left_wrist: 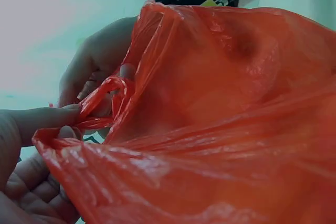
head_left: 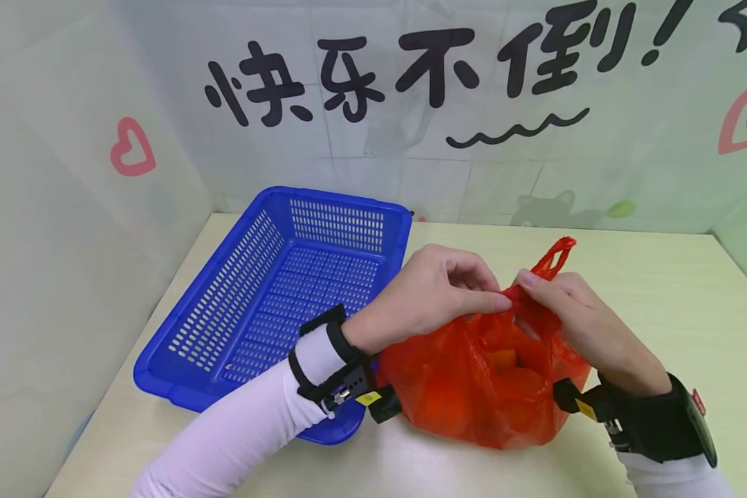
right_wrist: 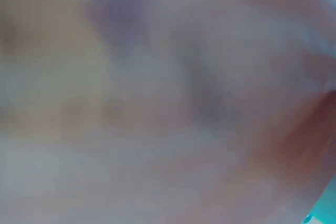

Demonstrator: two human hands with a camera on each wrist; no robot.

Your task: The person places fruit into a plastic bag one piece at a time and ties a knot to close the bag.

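Note:
A thin red plastic bag (head_left: 454, 387) sits on the table, bulging with rounded orange contents (head_left: 517, 384) that show through its opening. My left hand (head_left: 432, 290) pinches the bag's top edge between thumb and fingers. On the other side, my right hand (head_left: 575, 311) grips the bag near a twisted handle loop that sticks up past the thumb. In the left wrist view the red plastic (left_wrist: 210, 129) is pulled taut toward both hands, with the left fingers (left_wrist: 31, 177) at its gathered edge. The right wrist view is badly blurred.
A blue plastic basket (head_left: 224, 290) with slotted walls stands left of the bag, partly behind my left forearm. The pale wooden table (head_left: 653, 290) reaches back to a white printed cloth (head_left: 361, 180) hung behind and at the sides.

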